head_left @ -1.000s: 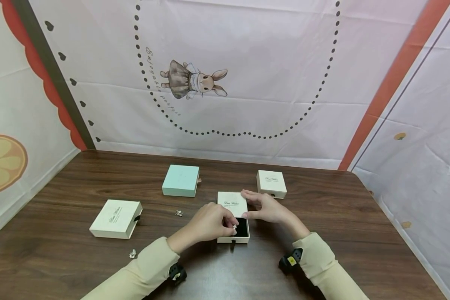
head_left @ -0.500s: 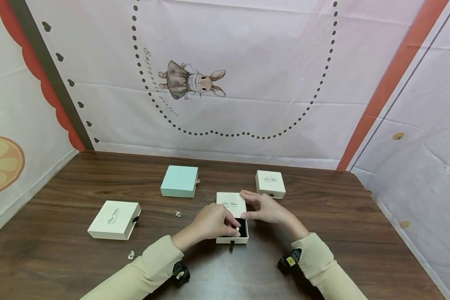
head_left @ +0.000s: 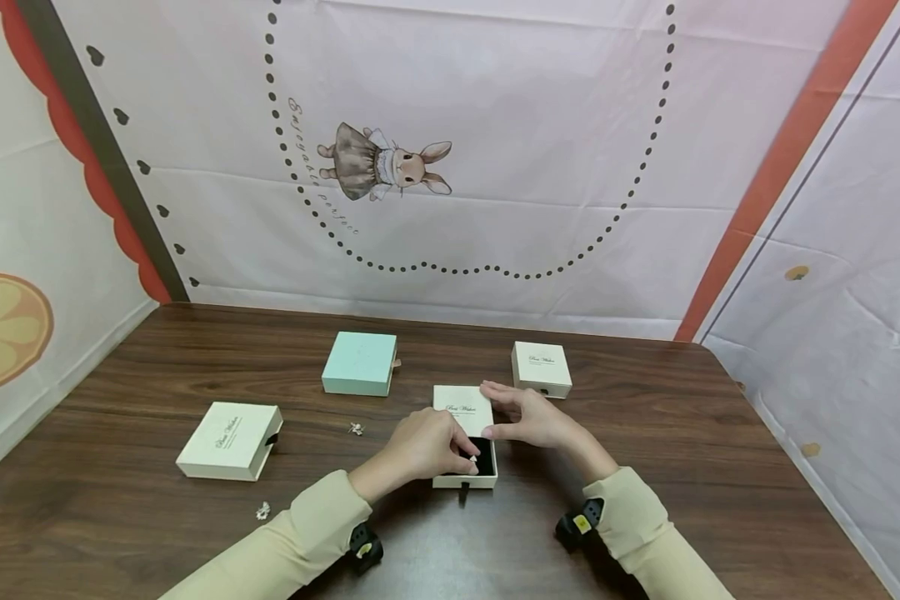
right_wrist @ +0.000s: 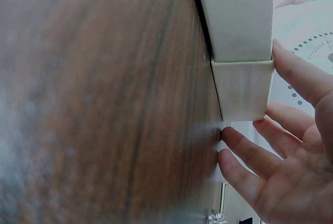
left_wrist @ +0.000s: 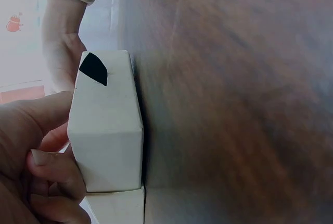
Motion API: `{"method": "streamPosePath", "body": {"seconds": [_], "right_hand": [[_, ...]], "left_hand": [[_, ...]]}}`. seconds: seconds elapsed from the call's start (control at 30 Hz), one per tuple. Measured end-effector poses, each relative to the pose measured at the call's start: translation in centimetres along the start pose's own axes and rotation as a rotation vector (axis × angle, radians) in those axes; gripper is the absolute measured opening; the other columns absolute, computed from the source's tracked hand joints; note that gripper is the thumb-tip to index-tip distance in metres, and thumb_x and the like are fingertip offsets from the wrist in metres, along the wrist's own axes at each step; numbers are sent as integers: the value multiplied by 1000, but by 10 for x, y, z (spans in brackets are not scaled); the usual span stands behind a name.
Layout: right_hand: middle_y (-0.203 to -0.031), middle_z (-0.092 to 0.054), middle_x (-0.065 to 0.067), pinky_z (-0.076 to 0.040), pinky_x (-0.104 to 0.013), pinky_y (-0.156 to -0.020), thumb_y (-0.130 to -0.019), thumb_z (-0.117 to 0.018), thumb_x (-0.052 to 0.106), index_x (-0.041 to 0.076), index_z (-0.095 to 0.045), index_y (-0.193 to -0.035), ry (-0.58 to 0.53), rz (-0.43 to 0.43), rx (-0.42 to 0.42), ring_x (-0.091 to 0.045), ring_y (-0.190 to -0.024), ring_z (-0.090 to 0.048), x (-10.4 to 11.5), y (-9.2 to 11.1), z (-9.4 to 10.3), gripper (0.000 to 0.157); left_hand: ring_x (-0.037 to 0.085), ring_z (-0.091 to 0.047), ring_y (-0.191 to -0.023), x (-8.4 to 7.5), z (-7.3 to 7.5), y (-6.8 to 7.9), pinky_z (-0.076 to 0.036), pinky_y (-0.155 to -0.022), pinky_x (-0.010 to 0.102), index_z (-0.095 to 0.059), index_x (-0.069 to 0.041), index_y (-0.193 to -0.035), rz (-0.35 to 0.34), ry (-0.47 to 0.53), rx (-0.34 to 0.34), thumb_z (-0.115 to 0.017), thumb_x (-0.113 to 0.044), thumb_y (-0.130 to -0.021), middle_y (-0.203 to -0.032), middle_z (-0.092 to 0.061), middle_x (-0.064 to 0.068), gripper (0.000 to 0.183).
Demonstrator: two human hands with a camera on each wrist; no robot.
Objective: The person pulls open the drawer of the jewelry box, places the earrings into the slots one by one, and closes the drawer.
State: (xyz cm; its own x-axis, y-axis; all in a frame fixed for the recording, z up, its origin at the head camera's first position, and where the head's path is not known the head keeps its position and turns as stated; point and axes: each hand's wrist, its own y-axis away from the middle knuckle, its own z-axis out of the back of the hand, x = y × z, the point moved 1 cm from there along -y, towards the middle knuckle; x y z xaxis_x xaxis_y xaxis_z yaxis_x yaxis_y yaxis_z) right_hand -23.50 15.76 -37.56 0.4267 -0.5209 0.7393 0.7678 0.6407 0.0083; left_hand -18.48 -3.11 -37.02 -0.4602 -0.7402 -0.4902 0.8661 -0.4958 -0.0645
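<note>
A white drawer-style gift box (head_left: 459, 398) stands at the middle of the table with its black-lined drawer (head_left: 485, 481) pulled out toward me. My left hand (head_left: 422, 446) reaches over that drawer, thumb and fingertips pinching a small silvery piece of jewellery (head_left: 473, 459) low at the dark lining. Its exact kind is too small to make out. My right hand (head_left: 531, 417) holds the box's cover from the right, thumb at the near edge and fingers at the far edge. In the left wrist view, a black pull tab (left_wrist: 94, 69) shows on the drawer front (left_wrist: 112, 96).
A light blue box (head_left: 360, 362) stands behind and to the left, a smaller white box (head_left: 542, 368) behind on the right. Another white box (head_left: 230, 440) lies to the left. Two more silvery jewellery pieces, one (head_left: 356, 429) farther back and one (head_left: 262, 510) nearer, lie on the wooden table (head_left: 615, 367).
My left hand has moved slightly right and down, bringing the jewellery lower into the drawer, then has stayed nearly still. My right hand keeps its hold on the cover.
</note>
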Motion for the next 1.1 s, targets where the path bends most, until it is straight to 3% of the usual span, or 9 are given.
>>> {"method": "streamPosePath", "body": {"seconds": [0.17, 0.47, 0.7, 1.1], "right_hand": [[-144, -28, -22, -43, -44, -94, -82, -67, 24, -3, -34, -137, -1, 1, 9, -35, -125, -41, 1, 1, 0, 70], [-145, -26, -22, -42, -45, -94, -83, -66, 25, -3, -32, -138, -8, 2, 25, -35, -127, -38, 0, 1, 0, 70], [-144, -28, -22, -41, -46, -95, -83, -66, 24, -4, -34, -137, -2, 22, 15, -35, -130, -32, -2, 1, 1, 68], [-144, -28, -22, -40, -45, -96, -83, -65, 25, -4, -34, -137, 7, 22, 15, -35, -131, -32, -1, 1, 1, 69]], "left_hand": [[-4, -46, -47, -2, 0, 0, -37, -43, 19, -75, -26, -81, 2, -39, 13, -76, -31, -69, -55, -61, -16, 13], [-4, -48, -47, 1, 1, 1, -38, -44, 19, -74, -23, -89, -4, -1, 22, -76, -28, -70, -55, -61, -16, 20], [-5, -45, -44, 1, 2, 1, -36, -41, 18, -75, -24, -84, -44, 19, 22, -74, -26, -72, -53, -58, -19, 12], [-3, -43, -48, -5, -1, 0, -35, -44, 19, -75, -25, -78, -48, -64, -5, -73, -27, -73, -57, -62, -16, 5]]}}
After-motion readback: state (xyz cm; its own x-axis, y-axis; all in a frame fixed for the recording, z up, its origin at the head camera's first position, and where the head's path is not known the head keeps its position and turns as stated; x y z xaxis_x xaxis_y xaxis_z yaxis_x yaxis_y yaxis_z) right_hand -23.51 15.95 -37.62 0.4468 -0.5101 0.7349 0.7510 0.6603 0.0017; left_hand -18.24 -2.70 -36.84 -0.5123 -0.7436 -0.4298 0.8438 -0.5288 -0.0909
